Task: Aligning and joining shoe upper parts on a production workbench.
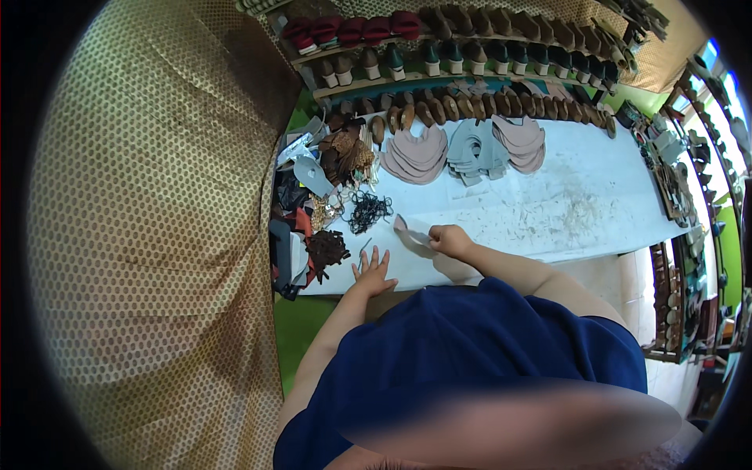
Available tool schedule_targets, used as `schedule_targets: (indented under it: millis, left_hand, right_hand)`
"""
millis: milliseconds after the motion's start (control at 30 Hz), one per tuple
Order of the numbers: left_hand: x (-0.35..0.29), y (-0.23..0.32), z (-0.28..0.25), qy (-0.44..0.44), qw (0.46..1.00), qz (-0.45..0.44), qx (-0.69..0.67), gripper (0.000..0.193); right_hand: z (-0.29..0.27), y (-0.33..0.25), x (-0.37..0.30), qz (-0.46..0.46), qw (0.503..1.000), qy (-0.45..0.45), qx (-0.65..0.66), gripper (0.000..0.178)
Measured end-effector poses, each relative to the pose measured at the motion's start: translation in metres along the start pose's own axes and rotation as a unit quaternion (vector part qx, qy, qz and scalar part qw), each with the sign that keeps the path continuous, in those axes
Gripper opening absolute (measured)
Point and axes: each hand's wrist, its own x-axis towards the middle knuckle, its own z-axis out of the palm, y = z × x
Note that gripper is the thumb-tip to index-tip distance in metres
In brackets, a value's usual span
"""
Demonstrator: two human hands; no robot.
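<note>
My right hand is closed on one end of a thin, curved pinkish-grey cut piece, which looks like a shoe-upper piece. Its other end stretches left, just over the white tabletop. My left hand lies flat near the front edge, fingers spread, holding nothing. A small thin grey strip lies just beyond its fingertips. Beyond that sits a tangle of black straps or loops. Left of this hand is a heap of dark brown small pieces.
Pinkish stacks and a grey stack of curved cut pieces lie farther back. Behind them, shoes and shoe forms line shelves. Assorted scraps crowd the left end. A patterned curtain hangs left; shoe racks stand right.
</note>
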Motion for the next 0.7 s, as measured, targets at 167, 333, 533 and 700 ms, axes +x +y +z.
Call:
schedule_targets:
  millis: [167,333,533,700]
  left_hand:
    - [-0.003,0.006,-0.001,0.012,1.0,-0.019,-0.003,0.098]
    - [-0.01,0.035,-0.003,0.029,0.996,-0.079,0.02,0.093]
    - [0.023,0.065,0.0,0.108,0.982,-0.155,0.01,0.101]
    - [0.045,0.093,-0.016,0.094,0.963,-0.235,-0.093,0.107]
  right_hand:
    - [-0.084,0.022,0.003,-0.004,0.999,0.048,0.014,0.038]
    - [-0.189,0.041,0.01,-0.015,0.998,-0.027,-0.055,0.046]
    - [-0.314,0.11,0.042,0.001,0.981,-0.062,-0.183,0.039]
    - [-0.391,0.167,0.076,0.039,0.962,0.118,-0.243,0.028]
